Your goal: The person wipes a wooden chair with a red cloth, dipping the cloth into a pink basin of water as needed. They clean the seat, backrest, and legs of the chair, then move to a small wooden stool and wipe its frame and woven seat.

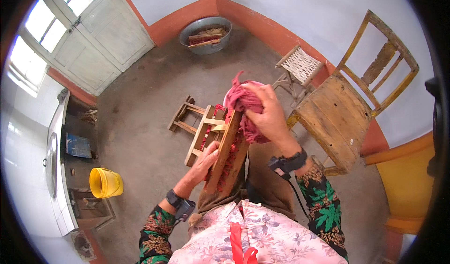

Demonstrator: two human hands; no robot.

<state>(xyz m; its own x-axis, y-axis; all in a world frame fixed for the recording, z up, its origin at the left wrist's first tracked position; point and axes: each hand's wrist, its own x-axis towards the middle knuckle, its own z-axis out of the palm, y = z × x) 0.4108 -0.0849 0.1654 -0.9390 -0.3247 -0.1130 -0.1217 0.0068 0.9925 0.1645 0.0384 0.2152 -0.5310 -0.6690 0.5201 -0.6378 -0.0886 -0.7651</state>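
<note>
My left hand (207, 158) grips the near side of a long wooden frame (225, 151), which rests tilted over my lap with red material showing along its slot. At the frame's far end, my right hand (265, 111) is closed on a bundle of dark pink cloth strips or yarn (248, 102). Part of a pink-rimmed bowl (227, 94) shows behind the bundle. Left of the frame stands a small slatted wooden piece (202, 137) with red strands in it. Its link to the frame is hidden.
A low wooden stool (186, 114) lies ahead. To the right are a wooden chair (337, 116) and a folding stool with a woven seat (300, 65). A metal basin (207, 47) holds similar wooden pieces by the wall. At left stands a yellow bucket (107, 183) beside a tiled stove (63, 207).
</note>
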